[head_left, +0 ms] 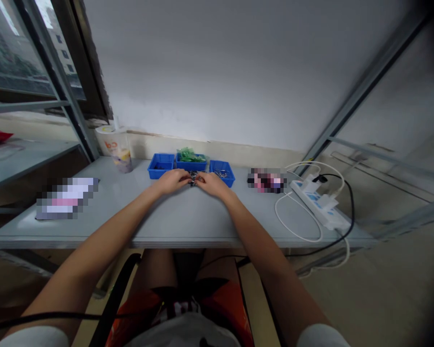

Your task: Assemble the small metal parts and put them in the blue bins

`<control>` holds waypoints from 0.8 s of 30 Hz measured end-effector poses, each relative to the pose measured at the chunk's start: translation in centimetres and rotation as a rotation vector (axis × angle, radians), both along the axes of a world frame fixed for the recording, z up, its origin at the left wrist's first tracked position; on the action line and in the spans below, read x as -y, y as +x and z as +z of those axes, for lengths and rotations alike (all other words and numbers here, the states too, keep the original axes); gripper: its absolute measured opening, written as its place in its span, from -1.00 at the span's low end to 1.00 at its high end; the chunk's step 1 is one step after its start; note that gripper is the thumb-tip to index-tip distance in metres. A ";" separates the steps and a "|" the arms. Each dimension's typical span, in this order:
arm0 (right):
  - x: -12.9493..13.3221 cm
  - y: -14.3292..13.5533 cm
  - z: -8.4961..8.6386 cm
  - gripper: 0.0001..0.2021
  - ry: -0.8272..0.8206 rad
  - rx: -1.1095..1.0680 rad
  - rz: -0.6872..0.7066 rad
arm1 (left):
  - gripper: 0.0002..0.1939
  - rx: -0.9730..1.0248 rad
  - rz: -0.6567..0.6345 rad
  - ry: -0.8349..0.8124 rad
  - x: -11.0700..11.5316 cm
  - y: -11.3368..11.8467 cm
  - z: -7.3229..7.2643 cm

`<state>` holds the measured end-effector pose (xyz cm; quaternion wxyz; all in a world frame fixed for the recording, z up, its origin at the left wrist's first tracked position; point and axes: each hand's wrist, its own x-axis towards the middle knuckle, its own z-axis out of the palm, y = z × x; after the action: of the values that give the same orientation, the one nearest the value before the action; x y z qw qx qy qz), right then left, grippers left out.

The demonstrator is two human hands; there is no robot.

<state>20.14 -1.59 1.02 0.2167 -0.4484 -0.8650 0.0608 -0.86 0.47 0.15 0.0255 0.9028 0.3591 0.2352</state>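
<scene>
Both hands meet over a small heap of dark and silvery metal pieces (pixel 193 178) on the grey table, in front of the blue trays. My left hand (pixel 173 181) comes in from the left, its fingers curled together at the heap's edge. From the other side my right hand (pixel 212 183) reaches in, thumb and fingers closed at the same heap. Whatever sits between the fingertips is too small to name. Behind the hands stand a left blue tray (pixel 161 155), a middle blue tray (pixel 191 165) holding green pieces (pixel 188 154), and a right blue tray (pixel 228 181) with small metal pieces (pixel 221 173).
A drink cup (pixel 122 156) with a straw stands at the back left. Blurred-out flat items lie left (pixel 67 198) and right (pixel 266 181). A white power strip (pixel 320 206) with plugs and a looping white cable (pixel 299 236) occupies the table's right end.
</scene>
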 end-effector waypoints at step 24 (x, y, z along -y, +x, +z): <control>0.5 -0.7 0.4 -0.77 -0.013 -0.090 0.069 | -0.72 0.009 -0.031 -0.084 0.2 0.3 -0.5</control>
<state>19.46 -2.05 1.37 0.2502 -0.4167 -0.8688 0.0941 -0.56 0.31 -0.34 0.0686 0.9053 0.3546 0.2234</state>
